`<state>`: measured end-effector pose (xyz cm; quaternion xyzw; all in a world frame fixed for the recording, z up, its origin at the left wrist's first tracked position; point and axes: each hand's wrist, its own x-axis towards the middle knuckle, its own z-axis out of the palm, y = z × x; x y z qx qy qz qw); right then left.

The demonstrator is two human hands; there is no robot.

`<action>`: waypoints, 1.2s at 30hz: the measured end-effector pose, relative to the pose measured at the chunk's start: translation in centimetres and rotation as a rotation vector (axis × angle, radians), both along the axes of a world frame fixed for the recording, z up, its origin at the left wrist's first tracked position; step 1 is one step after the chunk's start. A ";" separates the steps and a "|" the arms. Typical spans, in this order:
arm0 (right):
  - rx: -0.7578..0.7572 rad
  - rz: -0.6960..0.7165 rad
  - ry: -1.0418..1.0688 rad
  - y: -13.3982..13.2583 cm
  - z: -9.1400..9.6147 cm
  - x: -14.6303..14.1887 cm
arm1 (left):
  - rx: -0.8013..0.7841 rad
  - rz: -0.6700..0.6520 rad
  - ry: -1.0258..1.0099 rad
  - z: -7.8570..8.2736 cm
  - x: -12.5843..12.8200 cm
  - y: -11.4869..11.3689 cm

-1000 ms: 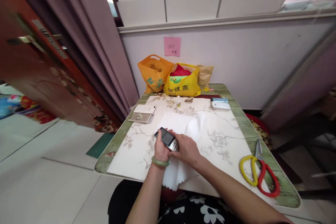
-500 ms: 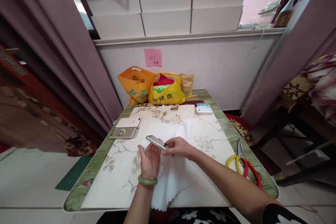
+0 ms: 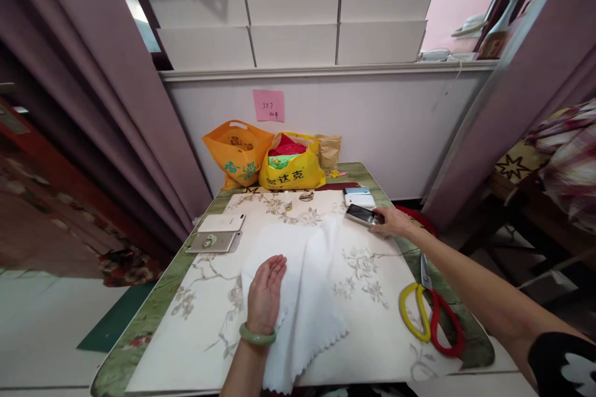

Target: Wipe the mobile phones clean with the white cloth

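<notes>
While the right hand (image 3: 392,222) grips a phone (image 3: 359,214) right of the white cloth (image 3: 319,298), left hand (image 3: 265,294) open over the cloth's left edge, scissors (image 3: 425,280) right of the cloth

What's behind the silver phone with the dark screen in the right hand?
A white rectangular phone, then a light-blue rectangular device. Whatever lies directly beneath the silver phone is covered.

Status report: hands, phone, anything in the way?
Left hand open, empty, above white scallop-edged cloth. Right hand gripping silver, dark-screened phone beside white phone. Nothing seen blocking; metal scissors with yellow and red handles near right forearm.
</notes>
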<state>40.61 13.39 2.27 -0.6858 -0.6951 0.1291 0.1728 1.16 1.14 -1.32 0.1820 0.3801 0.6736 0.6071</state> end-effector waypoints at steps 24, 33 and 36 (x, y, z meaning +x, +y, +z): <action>0.110 -0.079 -0.212 1.4 -2.3 -1.7 | 0.016 -0.010 0.028 0.4 0.1 -0.2; 0.202 -0.061 -0.211 1.7 -5.7 -0.6 | 0.040 0.055 -0.030 -0.5 0.7 -1.3; 0.291 -0.039 -0.177 1.4 -5.9 -2.0 | 0.016 0.064 -0.027 0.0 0.8 -1.6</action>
